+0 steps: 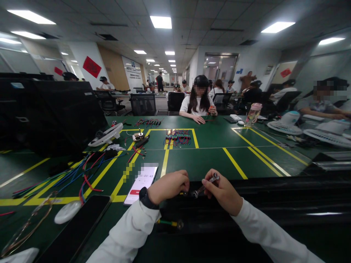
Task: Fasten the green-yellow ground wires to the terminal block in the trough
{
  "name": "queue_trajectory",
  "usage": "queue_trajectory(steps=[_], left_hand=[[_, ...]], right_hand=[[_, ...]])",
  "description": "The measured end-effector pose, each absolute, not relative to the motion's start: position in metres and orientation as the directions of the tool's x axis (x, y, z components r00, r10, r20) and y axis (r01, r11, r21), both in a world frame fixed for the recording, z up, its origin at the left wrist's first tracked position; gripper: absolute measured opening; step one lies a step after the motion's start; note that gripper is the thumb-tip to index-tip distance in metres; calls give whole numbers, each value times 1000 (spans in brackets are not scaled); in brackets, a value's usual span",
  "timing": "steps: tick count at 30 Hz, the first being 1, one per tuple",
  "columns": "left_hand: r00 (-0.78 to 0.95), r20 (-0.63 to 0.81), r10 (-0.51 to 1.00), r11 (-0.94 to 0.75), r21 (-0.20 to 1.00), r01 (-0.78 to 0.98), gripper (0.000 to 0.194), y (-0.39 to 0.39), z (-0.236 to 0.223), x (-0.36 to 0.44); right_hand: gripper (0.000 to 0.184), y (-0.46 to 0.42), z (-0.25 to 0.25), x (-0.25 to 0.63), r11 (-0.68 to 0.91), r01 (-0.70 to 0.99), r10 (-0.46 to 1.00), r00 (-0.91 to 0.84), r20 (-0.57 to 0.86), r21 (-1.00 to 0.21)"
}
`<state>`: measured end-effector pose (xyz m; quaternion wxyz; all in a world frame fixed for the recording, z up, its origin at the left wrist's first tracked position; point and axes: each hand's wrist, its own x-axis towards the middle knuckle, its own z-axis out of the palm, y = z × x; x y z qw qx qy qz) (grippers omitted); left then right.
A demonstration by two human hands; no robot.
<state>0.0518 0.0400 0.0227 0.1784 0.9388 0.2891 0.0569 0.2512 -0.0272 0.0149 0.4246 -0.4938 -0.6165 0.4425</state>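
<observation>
Closest to you, your two white sleeves (131, 233) reach in, and a dark phone (75, 232) lies on the near left side of the lit phone (141, 182). On the lit phone's screen you can read a timer ending in 00:48, its first digit blurred, above a red button. Writing on the wall sign (133, 71), far beyond the lit phone, is too small for you to make out.

Just right of the lit phone is the wrench (201, 189), one of it, pinched between the thumb and fingers of your right hand (222, 190). One shiny end sticks up by your fingertips; the other points down toward your left hand (172, 184). The fingers of that hand are curled, their tips partly hidden, so you cannot tell whether they grip anything. Beneath both hands, to the lit phone's right, stretches a black panel (263, 212). One yellow-green wire (168, 222) with a ring end lies on the near side of the lit phone, below your left hand.

Left of the lit phone you have one white oval case (67, 212) and one pair of glasses (29, 226); well beyond it sit two clusters of wired parts (177, 137).
</observation>
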Motion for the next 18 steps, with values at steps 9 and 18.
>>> queue_trajectory(steps=[9,18], left_hand=[[817,2,576,-753,388,531,13,44,13,53],[808,2,590,-743,393,542,11,45,10,53]], right_hand=[[19,-26,11,250,125,248,983,-165,85,-961],[20,-25,9,249,101,200,985,-155,70,-975]])
